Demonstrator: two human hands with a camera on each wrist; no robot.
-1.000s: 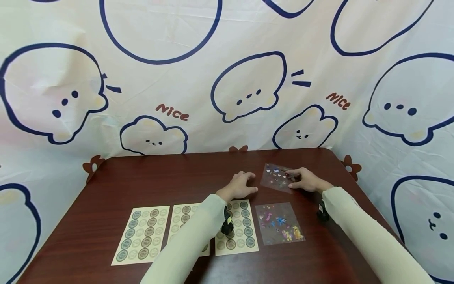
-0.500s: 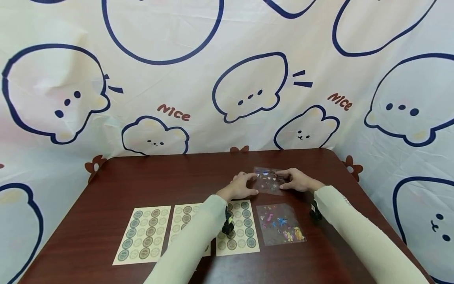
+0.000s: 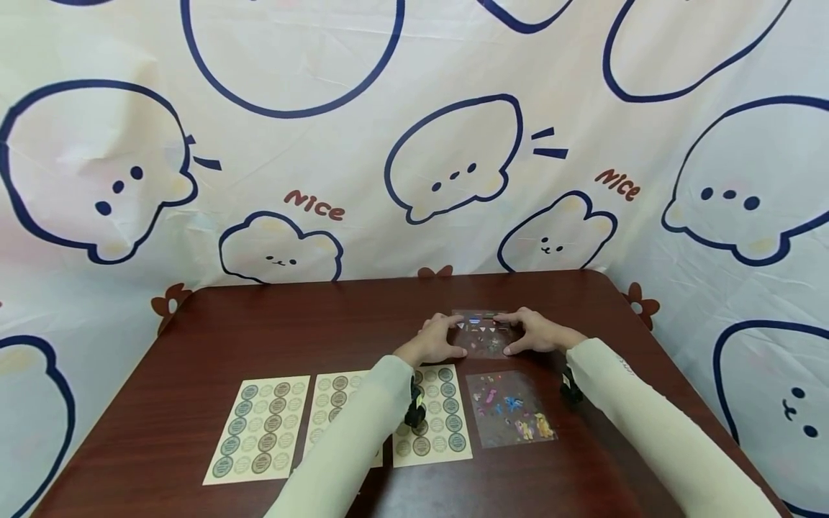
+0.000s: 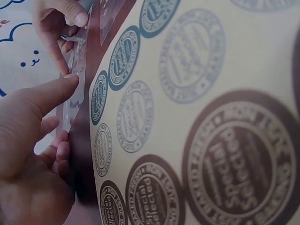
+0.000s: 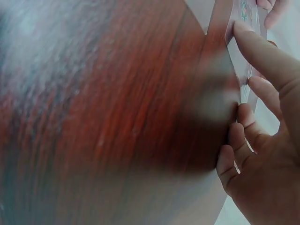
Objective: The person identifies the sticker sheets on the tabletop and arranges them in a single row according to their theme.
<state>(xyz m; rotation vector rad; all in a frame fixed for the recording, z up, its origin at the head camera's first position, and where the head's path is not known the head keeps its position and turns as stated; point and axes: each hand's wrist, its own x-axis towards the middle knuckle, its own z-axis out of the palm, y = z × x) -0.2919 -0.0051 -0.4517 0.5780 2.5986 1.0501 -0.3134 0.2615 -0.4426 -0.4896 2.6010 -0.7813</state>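
Observation:
A clear plastic sticker sheet (image 3: 481,344) with small shiny shapes lies flat at the table's back, right of the middle. My left hand (image 3: 432,341) rests at its left edge, thumb and fingers spread apart. At the opposite edge, my right hand (image 3: 542,332) touches the sheet with its thumb near the front corner and its index finger farther back. In the right wrist view the thumb (image 5: 262,51) lies extended on the sheet's corner. The left wrist view shows the left thumb (image 4: 61,89) reaching to the sheet's edge, with the other fingers partly hidden.
Three cream sheets of round stickers, the leftmost sheet (image 3: 257,429) among them, lie in a row near the front. My left forearm covers part of two. Right of them lies another clear sheet (image 3: 495,426) with colourful pony stickers. A patterned cloth (image 3: 363,237) hangs behind the brown table (image 3: 291,324).
My right hand has slid the clear sheet leftward and slightly nearer, straightening it until its left edge meets my left hand. The left hand has stayed almost in place.

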